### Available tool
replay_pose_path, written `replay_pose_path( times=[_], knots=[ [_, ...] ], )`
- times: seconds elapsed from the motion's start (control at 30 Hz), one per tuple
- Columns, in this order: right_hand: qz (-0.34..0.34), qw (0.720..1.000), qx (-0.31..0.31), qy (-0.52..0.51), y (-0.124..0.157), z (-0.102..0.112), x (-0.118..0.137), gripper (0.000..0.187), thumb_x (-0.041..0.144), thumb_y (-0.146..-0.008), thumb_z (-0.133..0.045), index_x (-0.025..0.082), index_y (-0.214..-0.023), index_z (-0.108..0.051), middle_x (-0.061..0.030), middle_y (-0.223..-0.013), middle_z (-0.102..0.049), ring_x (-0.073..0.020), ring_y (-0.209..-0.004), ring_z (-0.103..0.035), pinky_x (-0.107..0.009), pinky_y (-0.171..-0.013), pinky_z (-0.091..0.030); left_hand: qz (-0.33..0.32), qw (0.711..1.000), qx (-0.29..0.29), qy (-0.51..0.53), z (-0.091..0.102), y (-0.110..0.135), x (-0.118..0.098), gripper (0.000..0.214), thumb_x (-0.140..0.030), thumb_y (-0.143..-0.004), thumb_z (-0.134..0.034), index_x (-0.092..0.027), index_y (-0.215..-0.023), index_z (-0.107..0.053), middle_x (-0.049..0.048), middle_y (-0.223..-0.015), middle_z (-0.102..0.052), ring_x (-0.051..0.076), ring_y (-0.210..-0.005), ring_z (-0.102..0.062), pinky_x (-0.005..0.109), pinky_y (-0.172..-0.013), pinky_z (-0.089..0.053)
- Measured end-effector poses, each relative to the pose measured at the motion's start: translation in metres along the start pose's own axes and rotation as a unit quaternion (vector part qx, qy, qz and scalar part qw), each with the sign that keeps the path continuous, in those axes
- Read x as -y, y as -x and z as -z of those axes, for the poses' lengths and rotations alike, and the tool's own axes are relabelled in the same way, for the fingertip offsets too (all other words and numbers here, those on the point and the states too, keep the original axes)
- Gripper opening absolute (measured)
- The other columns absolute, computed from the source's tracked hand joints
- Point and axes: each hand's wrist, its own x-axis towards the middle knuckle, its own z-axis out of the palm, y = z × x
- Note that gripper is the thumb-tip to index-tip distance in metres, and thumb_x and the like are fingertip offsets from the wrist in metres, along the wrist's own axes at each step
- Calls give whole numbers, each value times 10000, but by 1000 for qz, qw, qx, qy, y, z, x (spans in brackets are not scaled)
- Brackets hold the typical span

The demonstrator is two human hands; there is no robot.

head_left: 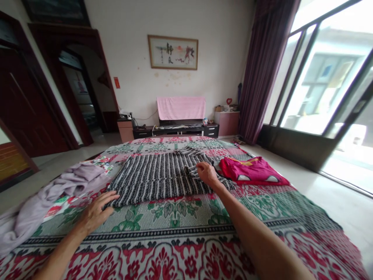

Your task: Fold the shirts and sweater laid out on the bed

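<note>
A black-and-white striped garment (157, 177) lies spread flat on the patterned bed cover (180, 233). My left hand (97, 212) rests flat with fingers stretched out on the garment's near left corner. My right hand (206, 173) reaches over the garment's right part, its fingers pinched on a fold of the striped fabric.
A folded magenta garment (252, 171) lies to the right of the striped one. A crumpled lilac garment (52, 194) lies at the bed's left edge. Beyond the bed stand a low dark TV cabinet (175, 130) with a pink cloth, a doorway at left, and large windows at right.
</note>
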Motion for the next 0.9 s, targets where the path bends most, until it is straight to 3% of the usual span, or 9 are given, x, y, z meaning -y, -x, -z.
replay_pose_path(
  times=[0.13,0.23,0.33,0.47,0.57,0.7,0.8,0.9],
  knots=[
    [131,990,26,-55,21,-6,7,227,117,-767,-479,180,-863,-675,-44,-848,-670,-148,-772,-607,-246,-760,-461,4,1000,-8,4,5,1,-8,432,-271,-674,-465,-230,-1027,-711,43,-1248,-635,231,-1179,-562,346,-1052,-417],
    [192,977,77,-50,30,-16,19,237,103,-762,-489,185,-895,-668,-52,-909,-665,-162,-867,-601,-272,-834,-453,11,1000,-6,6,9,2,-15,422,-276,-674,-469,-232,-1013,-716,36,-1249,-635,234,-1179,-562,349,-1045,-426],
    [223,967,117,-22,34,-22,24,275,90,-741,-504,178,-949,-661,-73,-1046,-656,-188,-1011,-571,-317,-942,-411,14,1000,-3,13,11,2,-18,403,-312,-689,-472,-241,-999,-720,30,-1237,-642,231,-1166,-568,348,-1039,-436],
    [237,963,129,-13,37,-23,23,285,92,-768,-480,186,-975,-652,-67,-1091,-643,-190,-1041,-547,-332,-966,-394,14,1000,-2,25,12,2,-21,392,-366,-708,-483,-231,-989,-721,44,-1225,-647,235,-1163,-565,359,-1037,-435],
    [202,977,63,-17,38,-25,22,300,85,-770,-463,189,-990,-638,-75,-1035,-622,-195,-1004,-542,-337,-958,-401,20,999,2,31,13,2,-22,394,-375,-711,-489,-222,-991,-721,53,-1232,-642,241,-1173,-558,367,-1052,-417],
    [55,998,-20,13,35,-31,18,344,91,-751,-468,149,-1055,-617,-115,-1044,-597,-227,-1009,-532,-353,-953,-411,22,999,5,36,11,2,-21,407,-381,-711,-483,-212,-994,-722,60,-1236,-637,243,-1175,-555,366,-1065,-402],
    [15,999,23,44,33,-33,17,369,108,-777,-454,118,-1112,-611,-136,-1090,-612,-234,-1045,-536,-349,-973,-395,14,999,-1,35,9,2,-17,405,-373,-716,-478,-216,-1001,-719,59,-1244,-631,234,-1178,-552,365,-1068,-400],
    [57,989,107,79,34,-30,20,383,142,-820,-423,167,-1148,-619,-110,-1217,-602,-239,-1112,-521,-376,-978,-381,6,1000,-8,30,8,3,-15,400,-353,-718,-470,-214,-1000,-717,60,-1245,-630,233,-1181,-551,369,-1064,-404]
  ],
)
